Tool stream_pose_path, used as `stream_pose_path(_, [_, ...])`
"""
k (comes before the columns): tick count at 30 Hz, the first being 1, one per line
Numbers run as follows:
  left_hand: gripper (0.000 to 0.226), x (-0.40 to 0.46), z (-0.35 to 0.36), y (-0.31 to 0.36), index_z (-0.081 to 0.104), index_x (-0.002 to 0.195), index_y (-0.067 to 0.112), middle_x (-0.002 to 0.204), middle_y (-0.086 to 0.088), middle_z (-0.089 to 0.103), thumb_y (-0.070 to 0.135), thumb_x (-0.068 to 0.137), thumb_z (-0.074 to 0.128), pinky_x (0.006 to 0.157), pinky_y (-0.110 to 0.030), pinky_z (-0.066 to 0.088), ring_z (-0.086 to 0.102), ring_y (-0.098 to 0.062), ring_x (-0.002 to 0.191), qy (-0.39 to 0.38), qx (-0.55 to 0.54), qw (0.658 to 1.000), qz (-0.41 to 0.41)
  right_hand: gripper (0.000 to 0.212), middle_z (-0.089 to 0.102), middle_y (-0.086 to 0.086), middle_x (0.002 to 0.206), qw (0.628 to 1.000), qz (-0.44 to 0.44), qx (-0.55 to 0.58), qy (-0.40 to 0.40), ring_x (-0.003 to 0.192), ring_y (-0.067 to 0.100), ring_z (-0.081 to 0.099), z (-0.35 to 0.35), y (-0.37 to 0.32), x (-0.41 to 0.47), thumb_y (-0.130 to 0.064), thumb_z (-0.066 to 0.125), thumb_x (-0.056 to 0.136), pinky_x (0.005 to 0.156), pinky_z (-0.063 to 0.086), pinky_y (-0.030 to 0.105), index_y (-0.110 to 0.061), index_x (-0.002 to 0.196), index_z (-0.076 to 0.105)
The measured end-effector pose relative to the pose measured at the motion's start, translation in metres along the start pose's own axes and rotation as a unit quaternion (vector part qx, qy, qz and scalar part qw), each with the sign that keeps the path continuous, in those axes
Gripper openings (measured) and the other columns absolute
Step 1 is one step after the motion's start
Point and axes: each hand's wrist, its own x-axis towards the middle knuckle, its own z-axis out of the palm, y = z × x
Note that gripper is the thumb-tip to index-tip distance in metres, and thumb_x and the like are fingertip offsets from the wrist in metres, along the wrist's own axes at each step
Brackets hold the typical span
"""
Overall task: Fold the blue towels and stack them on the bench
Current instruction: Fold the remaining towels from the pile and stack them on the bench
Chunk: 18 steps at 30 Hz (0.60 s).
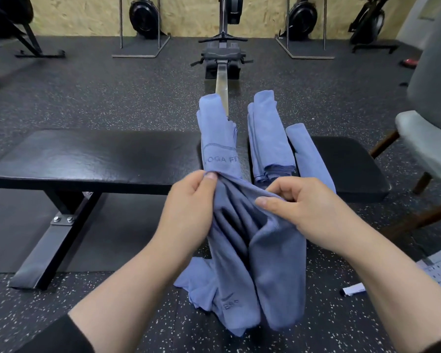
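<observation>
A blue towel (242,250) hangs bunched in front of the black bench (94,156), its lower end reaching the floor. My left hand (189,210) pinches its upper edge at the left, and my right hand (303,207) grips the same edge at the right. Another blue towel (218,138) with printed letters lies lengthwise across the bench just behind my left hand. To its right sits a folded stack of blue towels (269,138), and beside that one more folded blue towel (308,159).
A rowing machine (223,57) stands on the speckled floor behind the bench. A grey chair (428,138) is at the right. More gym equipment lines the far wall. A small white object (354,289) lies on the floor near my right forearm.
</observation>
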Motion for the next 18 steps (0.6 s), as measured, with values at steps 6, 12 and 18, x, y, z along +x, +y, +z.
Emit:
stream_pose_path(6, [0.022,0.012,-0.022,0.0,0.058,0.091,0.01,0.077,-0.005,0.053,0.021,0.105,0.045,0.057,-0.021,0.044,0.049,-0.008,0.066,0.142,-0.167,0.973,-0.072,0.035,0.042,-0.008,0.052,0.996,0.032,-0.081,0.02,0.049,0.007,0.029,-0.015,0.003,-0.004,-0.04,0.076,0.087,0.046,0.021,0.02,-0.01,0.074,0.065])
stream_pose_path(12, [0.025,0.015,-0.034,-0.004,0.069,0.085,0.015,0.087,0.0,0.069,0.018,0.098,0.049,0.068,-0.019,0.048,0.06,-0.008,0.078,0.093,-0.069,0.989,-0.096,0.03,0.043,-0.008,0.058,0.995,0.011,-0.094,0.031,0.056,0.007,0.032,-0.013,0.003,-0.004,-0.031,0.069,0.094,0.05,0.025,0.02,-0.009,0.075,0.065])
stream_pose_path(18, [0.03,-0.011,-0.011,0.006,0.069,0.118,0.034,0.103,0.015,0.073,0.036,0.088,0.068,0.081,-0.007,0.047,0.064,0.012,0.088,-0.105,0.017,0.994,-0.031,0.017,0.059,-0.015,0.063,0.999,-0.018,-0.029,0.031,0.061,0.0,0.044,0.008,-0.008,0.0,-0.02,0.063,0.098,0.059,0.038,0.018,-0.016,0.083,0.071])
